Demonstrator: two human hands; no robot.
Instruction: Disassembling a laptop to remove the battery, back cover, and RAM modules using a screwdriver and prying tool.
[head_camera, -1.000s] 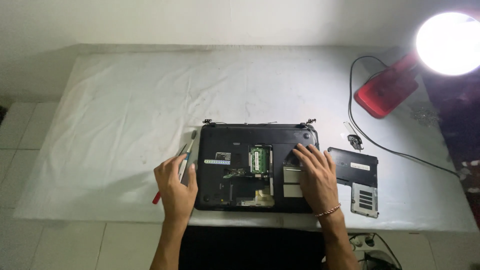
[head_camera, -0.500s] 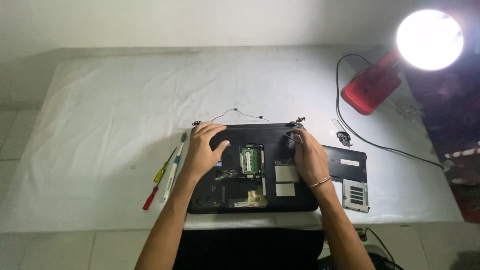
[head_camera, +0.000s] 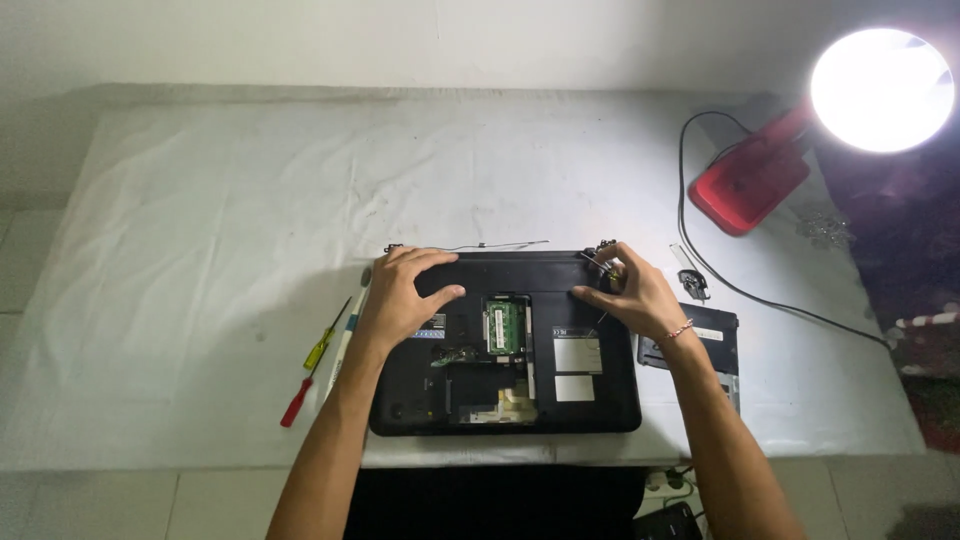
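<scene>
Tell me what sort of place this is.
Probably a home or small repair bench. An opened black laptop lies bottom-up on a white-covered table, with both hands on it, screwdrivers beside it, and a red desk lamp lighting the work.

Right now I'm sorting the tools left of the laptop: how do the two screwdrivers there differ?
The yellow-handled screwdriver lies farther up the white cloth; the red-handled screwdriver lies nearer the table's front edge. The yellow one looks a little shorter than the red one. Both lie flat, slanted the same way, untouched beside the left hand that rests on the laptop.
</scene>
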